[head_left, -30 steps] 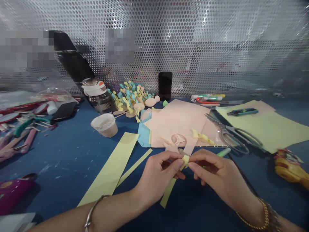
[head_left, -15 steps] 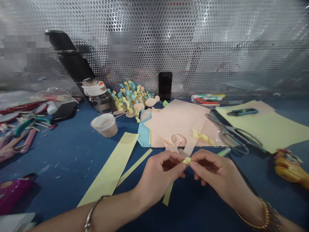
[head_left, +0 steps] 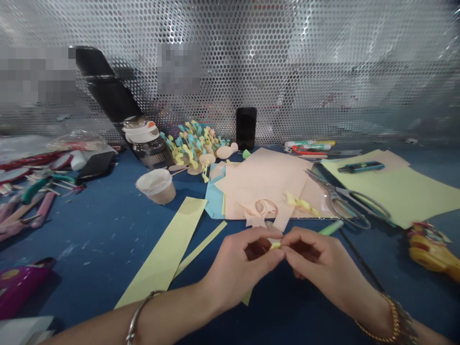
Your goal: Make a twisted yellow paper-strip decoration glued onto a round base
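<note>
My left hand (head_left: pixel 244 261) pinches a small folded piece of yellow paper (head_left: pixel 275 246) between thumb and fingers. From the right, my right hand (head_left: pixel 316 254) closes its thumb and fingertips on the same piece, so the fingertips of both hands meet and cover most of it. Below my left hand, the end of a yellow strip (head_left: pixel 247 298) shows. Just beyond the hands lie a curled peach paper scrap (head_left: pixel 265 207) and a twisted yellow strip (head_left: pixel 304 205) on peach sheets (head_left: pixel 266 177). A wide yellow strip (head_left: pixel 168 249) and a narrow one (head_left: pixel 201 249) lie left of my left hand.
Grey scissors (head_left: pixel 345 194) and a cutter (head_left: pixel 362 166) lie at the right, near a yellow tape dispenser (head_left: pixel 431 251). A white cup (head_left: pixel 156 186), a jar (head_left: pixel 145 141) and paper flowers (head_left: pixel 197 141) stand back left. A phone (head_left: pixel 246 128) leans against the mesh wall.
Both hands have moved slightly, and their fingertips have closed in further over the yellow piece. Less of that piece and of the strip below my left hand shows.
</note>
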`<state>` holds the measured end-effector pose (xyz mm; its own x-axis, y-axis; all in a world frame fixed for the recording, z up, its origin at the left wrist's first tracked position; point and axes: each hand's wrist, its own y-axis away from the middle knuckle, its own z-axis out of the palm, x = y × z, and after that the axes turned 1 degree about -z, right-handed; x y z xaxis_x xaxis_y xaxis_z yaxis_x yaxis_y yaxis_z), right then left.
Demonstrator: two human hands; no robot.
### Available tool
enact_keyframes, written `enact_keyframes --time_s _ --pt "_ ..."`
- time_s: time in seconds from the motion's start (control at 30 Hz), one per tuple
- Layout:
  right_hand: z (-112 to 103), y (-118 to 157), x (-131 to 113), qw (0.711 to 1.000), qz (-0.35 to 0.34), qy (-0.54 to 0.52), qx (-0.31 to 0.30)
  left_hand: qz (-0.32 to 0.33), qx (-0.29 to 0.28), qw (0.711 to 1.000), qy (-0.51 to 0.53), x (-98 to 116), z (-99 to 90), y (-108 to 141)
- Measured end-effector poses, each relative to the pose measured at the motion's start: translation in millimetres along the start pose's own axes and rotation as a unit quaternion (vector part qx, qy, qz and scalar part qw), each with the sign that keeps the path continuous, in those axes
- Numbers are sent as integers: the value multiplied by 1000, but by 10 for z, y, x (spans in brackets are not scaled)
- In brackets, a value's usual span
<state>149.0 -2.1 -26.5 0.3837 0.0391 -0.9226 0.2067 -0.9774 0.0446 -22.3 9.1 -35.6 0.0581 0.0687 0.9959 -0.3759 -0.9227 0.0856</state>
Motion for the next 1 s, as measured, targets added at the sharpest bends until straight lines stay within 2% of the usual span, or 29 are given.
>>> enact_keyframes --time_s 0.2,0.4,0.63,0.77,1.0 --pt "-8 -2 -6 1000 6 6 1 -34 11 999 30 46 13 -13" --pt "-39 -14 22 999 28 -36 -12 -36 13 999 19 64 9 -15" --pt "-47 -29 21 995 47 -86 -15 -18 -14 999 38 -9 -1 -29" --pt "-47 -33 10 996 48 -78 -12 -40 -4 999 29 16 -1 -21" --pt "-36 -6 5 999 33 -37 -15 -26 8 1000 -3 23 -10 -24"
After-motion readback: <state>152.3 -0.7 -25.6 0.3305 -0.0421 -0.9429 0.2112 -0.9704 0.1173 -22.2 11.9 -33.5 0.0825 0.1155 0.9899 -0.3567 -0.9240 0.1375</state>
